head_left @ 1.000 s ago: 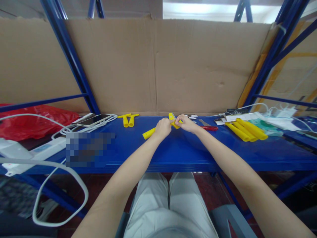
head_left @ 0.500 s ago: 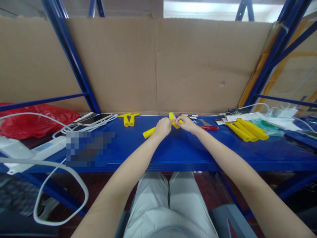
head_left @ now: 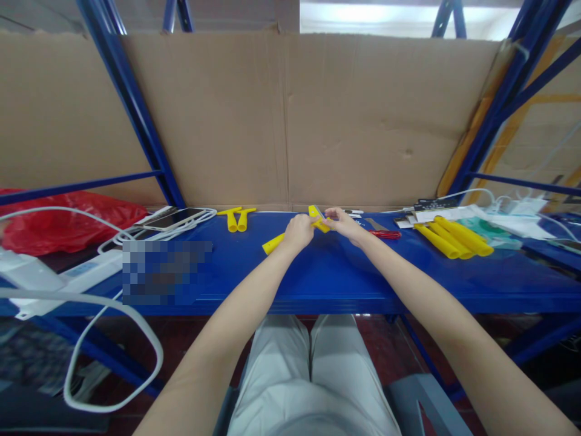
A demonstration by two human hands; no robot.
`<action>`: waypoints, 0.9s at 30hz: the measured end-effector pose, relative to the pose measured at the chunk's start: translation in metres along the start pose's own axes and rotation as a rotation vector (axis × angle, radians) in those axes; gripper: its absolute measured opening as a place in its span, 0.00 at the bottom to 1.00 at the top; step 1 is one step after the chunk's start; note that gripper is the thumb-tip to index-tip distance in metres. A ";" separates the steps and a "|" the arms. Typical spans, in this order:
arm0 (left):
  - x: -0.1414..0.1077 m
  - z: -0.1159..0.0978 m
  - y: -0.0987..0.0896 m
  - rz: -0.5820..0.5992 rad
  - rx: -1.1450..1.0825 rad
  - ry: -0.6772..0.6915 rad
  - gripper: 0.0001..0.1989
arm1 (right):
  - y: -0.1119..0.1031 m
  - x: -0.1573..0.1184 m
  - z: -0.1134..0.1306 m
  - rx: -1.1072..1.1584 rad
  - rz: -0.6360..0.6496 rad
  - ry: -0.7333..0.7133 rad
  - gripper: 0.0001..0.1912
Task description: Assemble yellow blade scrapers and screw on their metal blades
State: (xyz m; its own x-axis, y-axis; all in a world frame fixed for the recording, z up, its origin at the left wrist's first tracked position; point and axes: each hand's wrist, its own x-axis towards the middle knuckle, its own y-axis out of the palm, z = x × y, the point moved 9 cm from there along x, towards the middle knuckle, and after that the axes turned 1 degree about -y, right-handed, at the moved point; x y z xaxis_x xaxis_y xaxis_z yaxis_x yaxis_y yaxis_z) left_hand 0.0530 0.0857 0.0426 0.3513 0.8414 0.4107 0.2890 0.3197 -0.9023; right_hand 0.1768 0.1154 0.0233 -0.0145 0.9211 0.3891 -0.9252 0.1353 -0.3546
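A yellow scraper-like tool (head_left: 273,244) lies across my closed left hand (head_left: 299,233), its round handle sticking out to the lower left and its wide head to the right. A pale strip shows along the head. My right hand (head_left: 344,223) is at the head's right end, fingers bent and touching it; whether they pinch something small there is too small to tell. Just right of this hand is a red-handled tool (head_left: 385,234) on the blue table (head_left: 336,272).
Two yellow T-shaped pieces (head_left: 242,221) lie at the back left. Several yellow tubes (head_left: 460,237) rest at the right by papers and clear green plastic. Left are a red bag (head_left: 72,219), white cables and a power strip (head_left: 91,266). Cardboard (head_left: 285,121) stands behind.
My right hand has shifted slightly right and up along the tool's head, and its fingers have loosened a little, uncovering more of the head. My left hand has barely moved.
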 end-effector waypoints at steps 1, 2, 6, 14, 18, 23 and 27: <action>0.001 0.001 0.000 -0.001 -0.005 0.000 0.19 | 0.000 -0.001 -0.001 0.015 0.021 0.039 0.11; 0.002 0.003 0.000 -0.001 -0.010 -0.004 0.18 | 0.002 -0.004 -0.001 0.024 0.054 0.080 0.09; 0.004 0.011 -0.001 -0.018 -0.034 -0.034 0.19 | 0.016 -0.017 -0.002 0.064 0.255 0.213 0.04; 0.000 -0.003 0.005 -0.005 -0.052 0.166 0.32 | 0.006 -0.013 -0.009 0.158 0.145 0.282 0.07; -0.002 -0.004 0.010 0.030 -0.005 0.180 0.32 | -0.001 -0.009 -0.012 0.166 0.104 0.292 0.06; -0.003 -0.006 0.009 0.038 0.032 0.203 0.29 | -0.003 -0.010 -0.010 0.175 0.096 0.288 0.07; -0.004 -0.009 0.009 0.038 0.052 0.229 0.31 | -0.004 -0.012 -0.010 0.177 0.095 0.293 0.08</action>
State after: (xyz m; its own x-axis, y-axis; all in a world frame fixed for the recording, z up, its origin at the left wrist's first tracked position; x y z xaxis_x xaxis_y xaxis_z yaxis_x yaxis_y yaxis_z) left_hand 0.0624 0.0816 0.0338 0.5554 0.7346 0.3897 0.2274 0.3166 -0.9209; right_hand 0.1840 0.1077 0.0119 -0.0179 0.9956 0.0915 -0.9767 0.0021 -0.2145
